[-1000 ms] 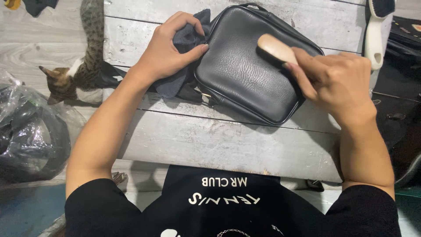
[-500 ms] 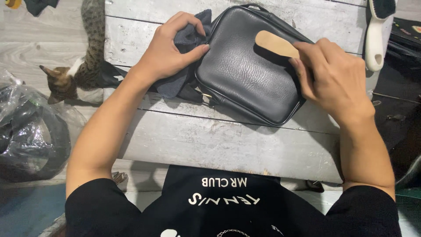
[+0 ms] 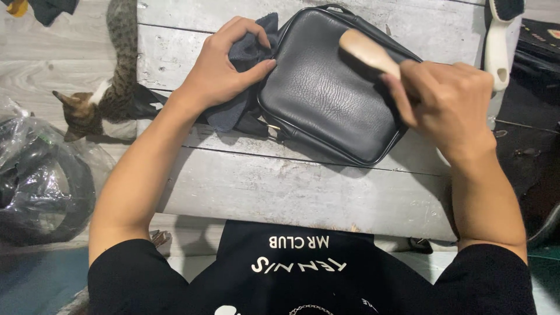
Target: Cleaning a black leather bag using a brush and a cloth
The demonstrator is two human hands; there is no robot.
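Observation:
A black leather bag [image 3: 326, 96] lies tilted on a worn white wooden table [image 3: 303, 186]. My right hand [image 3: 446, 102] grips a wooden-handled brush [image 3: 368, 52] and presses it on the bag's upper right part; the bristles are hidden by my fingers. My left hand [image 3: 224, 67] rests on a dark cloth [image 3: 245, 58] bunched against the bag's left edge, thumb touching the bag.
A tabby cat [image 3: 108, 87] stands on the floor left of the table. A clear plastic bag with dark contents [image 3: 41, 181] lies at the far left. A white-handled brush [image 3: 500, 41] lies at the table's upper right, beside dark items [image 3: 539, 46].
My right hand has moved the wooden brush toward the right across the bag. My left hand, the cloth and the bag have stayed in place.

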